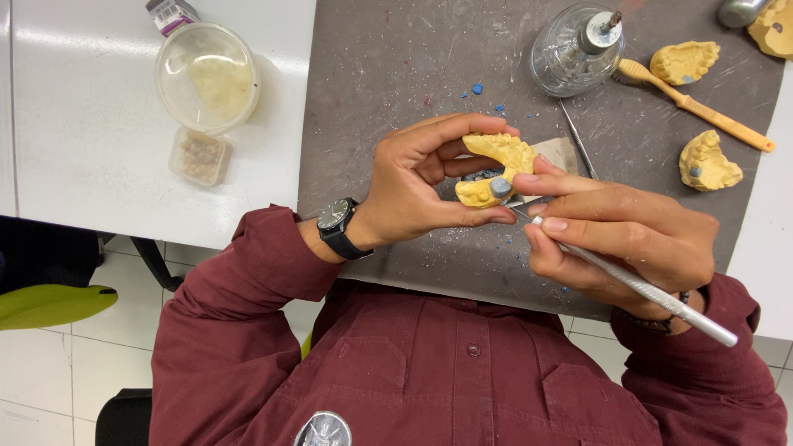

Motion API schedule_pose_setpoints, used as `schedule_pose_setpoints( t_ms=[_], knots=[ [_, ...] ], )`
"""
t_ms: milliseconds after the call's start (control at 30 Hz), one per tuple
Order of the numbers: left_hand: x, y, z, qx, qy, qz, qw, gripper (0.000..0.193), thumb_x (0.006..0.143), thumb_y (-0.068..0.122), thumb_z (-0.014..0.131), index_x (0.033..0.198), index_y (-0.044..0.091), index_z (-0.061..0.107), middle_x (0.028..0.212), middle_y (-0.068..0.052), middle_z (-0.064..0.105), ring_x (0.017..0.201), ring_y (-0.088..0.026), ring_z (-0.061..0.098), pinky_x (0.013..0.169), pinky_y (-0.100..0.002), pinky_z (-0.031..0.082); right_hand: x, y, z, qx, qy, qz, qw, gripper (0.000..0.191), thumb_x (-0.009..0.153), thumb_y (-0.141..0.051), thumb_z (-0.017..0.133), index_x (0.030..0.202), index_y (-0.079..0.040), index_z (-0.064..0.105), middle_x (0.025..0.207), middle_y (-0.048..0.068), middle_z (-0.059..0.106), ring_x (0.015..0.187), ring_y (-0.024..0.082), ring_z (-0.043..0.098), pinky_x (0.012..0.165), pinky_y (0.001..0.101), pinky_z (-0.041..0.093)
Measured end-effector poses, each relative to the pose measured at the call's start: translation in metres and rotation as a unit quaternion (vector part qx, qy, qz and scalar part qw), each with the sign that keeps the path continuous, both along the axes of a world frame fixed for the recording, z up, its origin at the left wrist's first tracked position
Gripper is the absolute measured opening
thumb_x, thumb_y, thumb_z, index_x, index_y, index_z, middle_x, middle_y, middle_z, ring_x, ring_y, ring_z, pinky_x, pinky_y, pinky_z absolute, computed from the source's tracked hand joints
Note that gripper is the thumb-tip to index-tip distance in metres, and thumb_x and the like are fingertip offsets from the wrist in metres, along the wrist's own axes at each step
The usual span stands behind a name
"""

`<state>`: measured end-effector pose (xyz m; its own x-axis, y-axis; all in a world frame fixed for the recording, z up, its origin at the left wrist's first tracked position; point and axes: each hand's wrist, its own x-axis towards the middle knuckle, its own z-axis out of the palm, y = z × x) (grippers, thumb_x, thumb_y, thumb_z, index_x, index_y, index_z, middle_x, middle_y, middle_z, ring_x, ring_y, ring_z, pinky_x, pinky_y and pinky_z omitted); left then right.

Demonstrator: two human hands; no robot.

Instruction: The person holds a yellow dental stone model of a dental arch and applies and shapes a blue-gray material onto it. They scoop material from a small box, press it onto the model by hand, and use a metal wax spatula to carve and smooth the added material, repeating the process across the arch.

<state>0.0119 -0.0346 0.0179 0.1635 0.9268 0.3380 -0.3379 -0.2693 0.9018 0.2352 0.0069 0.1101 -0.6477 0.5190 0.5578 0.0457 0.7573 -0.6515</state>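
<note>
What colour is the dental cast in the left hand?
Pale yellow dental cast, with a grey-blue wax tooth, seen in the head view.

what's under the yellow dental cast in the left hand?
Under the yellow dental cast, a slip of paper on the grey mat peeks out; the left hand and right hand cover the rest.

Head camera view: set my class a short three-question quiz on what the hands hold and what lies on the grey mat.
1. True or false: the left hand holds a yellow dental cast.
2. What does the right hand grip?
A. toothbrush
B. thin metal tool
C. glass burner
3. How many other yellow casts lie fully in view on the grey mat, upper right?

Key
1. True.
2. B; its tip meets a grey piece on the cast.
3. Two, and; a third is cut by the edge.
</note>
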Motion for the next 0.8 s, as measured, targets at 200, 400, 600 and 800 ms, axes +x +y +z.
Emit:
schedule_pose_setpoints(
  t_ms=[200,400,600,800],
  knots=[
    [0.0,0.0007,0.0009,0.005,0.004,0.006,1.0,0.067,0.09,-0.003,0.093,0.144,0.005,0.055,0.141,-0.009,0.063,0.134,-0.018,0.064,0.114,-0.035,0.056,-0.0015,0.0012,0.0011,0.006,-0.002,0.005,1.0,0.025,0.08,0.007,0.081,0.094,0.001,0.061,0.094,0.02,0.071,0.105,0.039,0.072,0.098,0.0536,0.063],
    [-0.0018,0.0015,0.0043,0.014,0.02,0.012,1.0,0.067,0.089,-0.004,0.094,0.144,0.005,0.056,0.141,-0.008,0.062,0.133,-0.017,0.064,0.114,-0.035,0.056,0.0004,0.0056,-0.002,-0.008,-0.009,0.004,1.0,0.024,0.081,0.009,0.08,0.092,0.001,0.061,0.093,0.018,0.071,0.104,0.038,0.074,0.095,0.0506,0.065],
    [-0.0011,-0.0001,0.0058,0.011,0.027,0.015,0.999,0.068,0.089,-0.004,0.094,0.144,0.005,0.056,0.142,-0.008,0.062,0.134,-0.017,0.064,0.114,-0.035,0.056,0.0028,0.0068,-0.0039,-0.008,0.006,0.014,1.0,0.024,0.08,0.008,0.08,0.092,0.001,0.06,0.09,0.017,0.07,0.102,0.039,0.074,0.094,0.0504,0.065],
    [-0.0008,-0.0011,0.0073,0.017,0.027,0.023,0.999,0.067,0.09,-0.004,0.094,0.144,0.004,0.056,0.143,-0.007,0.06,0.134,-0.016,0.063,0.115,-0.034,0.056,0.0028,0.0018,0.001,-0.021,-0.004,0.01,1.0,0.025,0.082,0.006,0.08,0.096,0.0,0.06,0.094,0.018,0.07,0.106,0.039,0.073,0.098,0.0525,0.063]
  ],
)
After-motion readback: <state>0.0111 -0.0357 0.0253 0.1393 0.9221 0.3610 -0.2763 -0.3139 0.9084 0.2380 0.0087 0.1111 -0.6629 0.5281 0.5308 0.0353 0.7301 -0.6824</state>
